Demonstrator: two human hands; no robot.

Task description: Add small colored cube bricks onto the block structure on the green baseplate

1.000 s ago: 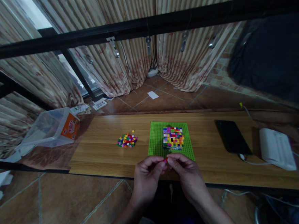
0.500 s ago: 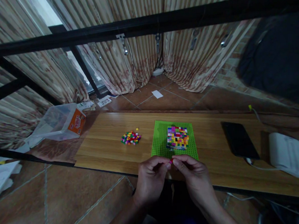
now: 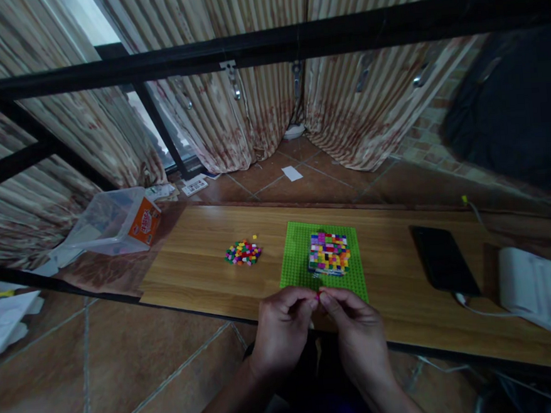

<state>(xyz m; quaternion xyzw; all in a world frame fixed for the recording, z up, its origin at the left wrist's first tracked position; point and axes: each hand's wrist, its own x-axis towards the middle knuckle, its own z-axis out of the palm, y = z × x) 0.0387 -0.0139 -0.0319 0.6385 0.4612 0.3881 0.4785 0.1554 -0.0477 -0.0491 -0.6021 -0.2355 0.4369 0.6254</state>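
Note:
My left hand (image 3: 282, 330) and my right hand (image 3: 360, 334) meet at the near edge of the table, thumbs and fingertips pinched together. Between the fingertips shows a small pink-red toy brick (image 3: 318, 296); I cannot make out whether it is one piece or two joined. Just beyond the hands lies a green studded baseplate (image 3: 294, 255). A block of many-coloured bricks (image 3: 329, 253) stands on its right part. To the left, a pile of loose bricks (image 3: 243, 253) rests on the wood, with a single yellow brick (image 3: 255, 237) behind it.
On the wooden table (image 3: 185, 263), a black phone (image 3: 443, 259) with a cable lies to the right, near a white device (image 3: 532, 289). A clear plastic box (image 3: 111, 221) with an orange label stands at the left. A black metal bar (image 3: 264, 43) crosses ahead.
The view has shifted slightly, so everything sits a little further right. Both hands keep their pinch on the small brick, almost still.

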